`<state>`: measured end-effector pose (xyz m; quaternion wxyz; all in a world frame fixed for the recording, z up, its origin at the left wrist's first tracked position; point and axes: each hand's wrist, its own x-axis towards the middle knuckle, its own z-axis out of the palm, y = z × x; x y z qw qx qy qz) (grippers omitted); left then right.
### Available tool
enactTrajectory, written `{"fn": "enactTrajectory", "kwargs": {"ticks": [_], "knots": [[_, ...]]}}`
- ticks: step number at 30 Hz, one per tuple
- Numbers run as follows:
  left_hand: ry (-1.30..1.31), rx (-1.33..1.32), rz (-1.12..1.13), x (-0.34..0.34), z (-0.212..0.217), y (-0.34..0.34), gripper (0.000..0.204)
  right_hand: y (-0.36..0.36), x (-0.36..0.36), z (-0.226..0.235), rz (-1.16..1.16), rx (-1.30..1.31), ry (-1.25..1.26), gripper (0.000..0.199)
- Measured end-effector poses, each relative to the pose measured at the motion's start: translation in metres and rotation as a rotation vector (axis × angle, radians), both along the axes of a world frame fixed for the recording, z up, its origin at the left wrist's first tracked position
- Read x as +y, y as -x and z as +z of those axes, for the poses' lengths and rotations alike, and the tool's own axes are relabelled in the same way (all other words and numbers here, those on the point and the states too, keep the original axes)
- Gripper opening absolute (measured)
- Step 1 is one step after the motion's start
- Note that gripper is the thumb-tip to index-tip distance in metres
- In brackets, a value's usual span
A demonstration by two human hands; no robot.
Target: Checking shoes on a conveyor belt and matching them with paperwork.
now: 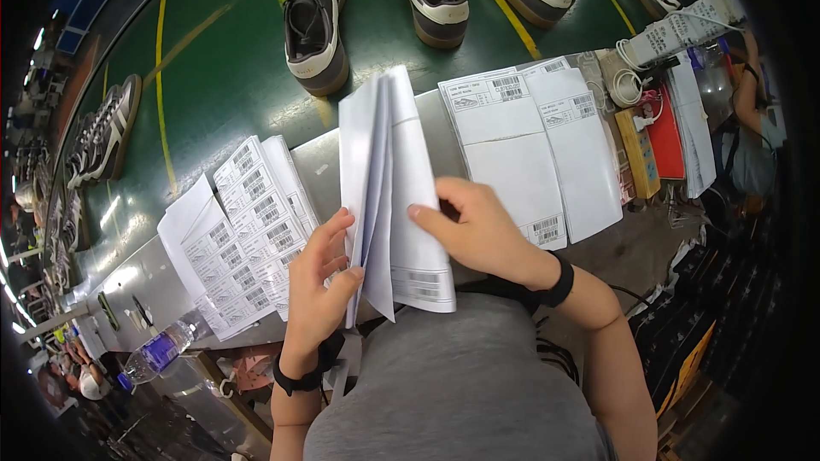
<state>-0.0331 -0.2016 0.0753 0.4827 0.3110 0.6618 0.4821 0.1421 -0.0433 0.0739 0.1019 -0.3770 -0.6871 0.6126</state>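
Note:
A thick bundle of white label sheets stands bent between my two hands, its leaves fanned apart down the middle. My left hand closes on the bundle's left edge, thumb toward me and fingers along the side. On the right edge my right hand grips it, thumb lying on the front and the other fingers behind. Barcodes show near the bundle's lower right corner. Left of it, printed label sheets lie in overlapping piles on the metal ledge. More sheets with barcodes lie to the right.
Beyond the ledge runs a green belt with yellow lines, carrying dark sneakers with white stripes. A water bottle lies at the left. Power strips, cables and a red folder are at the right. Other people are at both sides.

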Motion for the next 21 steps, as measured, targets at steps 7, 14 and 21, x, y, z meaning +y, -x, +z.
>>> {"fn": "enactTrajectory", "kwargs": {"ticks": [7, 14, 21], "knots": [[-0.186, 0.353, -0.091, 0.016, 0.027, -0.024, 0.063, -0.052, 0.025, 0.093, -0.227, 0.368, -0.062, 0.027], [-0.281, -0.370, 0.137, 0.044, 0.072, -0.021, 0.031, -0.060, 0.011, 0.077, -0.121, 0.343, 0.181, 0.026], [-0.378, -0.128, 0.343, 0.039, 0.078, -0.011, 0.025, -0.047, -0.006, 0.075, -0.212, 0.289, 0.176, 0.013]]}}
